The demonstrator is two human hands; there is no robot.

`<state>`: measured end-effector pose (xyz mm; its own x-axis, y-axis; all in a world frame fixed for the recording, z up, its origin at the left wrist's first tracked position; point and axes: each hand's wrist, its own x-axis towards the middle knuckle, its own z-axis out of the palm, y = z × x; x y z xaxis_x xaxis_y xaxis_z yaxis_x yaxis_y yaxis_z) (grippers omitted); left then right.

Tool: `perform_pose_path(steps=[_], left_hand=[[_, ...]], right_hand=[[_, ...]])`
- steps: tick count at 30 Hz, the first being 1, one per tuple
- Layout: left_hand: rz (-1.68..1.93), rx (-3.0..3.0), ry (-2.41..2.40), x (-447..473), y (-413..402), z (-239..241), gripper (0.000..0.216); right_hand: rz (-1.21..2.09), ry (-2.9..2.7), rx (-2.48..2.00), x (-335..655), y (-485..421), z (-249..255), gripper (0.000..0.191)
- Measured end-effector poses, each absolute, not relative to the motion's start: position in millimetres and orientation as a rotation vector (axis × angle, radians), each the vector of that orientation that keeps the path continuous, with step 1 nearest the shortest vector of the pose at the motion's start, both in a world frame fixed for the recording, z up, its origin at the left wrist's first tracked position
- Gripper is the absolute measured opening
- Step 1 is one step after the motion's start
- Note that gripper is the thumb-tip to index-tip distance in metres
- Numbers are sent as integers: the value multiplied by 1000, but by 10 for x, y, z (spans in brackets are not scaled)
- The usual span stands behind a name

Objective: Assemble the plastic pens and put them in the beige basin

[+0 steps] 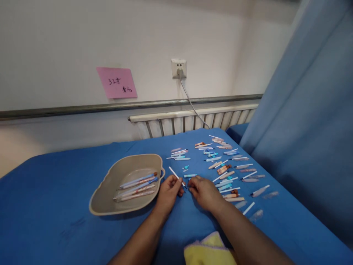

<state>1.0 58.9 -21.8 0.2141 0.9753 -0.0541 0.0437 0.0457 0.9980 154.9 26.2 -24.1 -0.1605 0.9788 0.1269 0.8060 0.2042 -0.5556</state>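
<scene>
My left hand (168, 191) is closed in a pinch around a white pen refill (175, 173), which slants down to the right and ends in a dark tip. Just to the right, my right hand (205, 192) has its fingers curled together close to that tip. Whatever those fingers hold, if anything, is hidden. Directly beyond both hands lies a light blue pen barrel (190, 176). A few small teal pen parts (186, 168) rest slightly farther off. Left of my left hand, a beige basin (102, 200) contains several pens (138, 187) lying side by side.
Rows of loose refills, barrels and caps (226, 184) spread over the right side of the blue-covered table (68, 184). A yellow cloth (209, 252) lies at the near edge. A blue curtain (309, 110) hangs at right; behind the table are a wall socket (178, 69) and cable.
</scene>
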Motion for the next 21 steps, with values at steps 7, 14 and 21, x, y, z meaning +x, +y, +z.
perform_pose_path(steps=[7, 14, 21], left_hand=[[995, 1299, 1100, 19, 591, -213, 27], [986, 1292, 1106, 21, 586, -215, 26], [978, 1284, 1106, 18, 583, -210, 29]], right_hand=[[433, -2098, -1730, 1510, 258, -213, 11], [436, -2093, -1734, 1502, 246, -201, 12], [458, -1999, -1729, 1519, 265, -220, 12]])
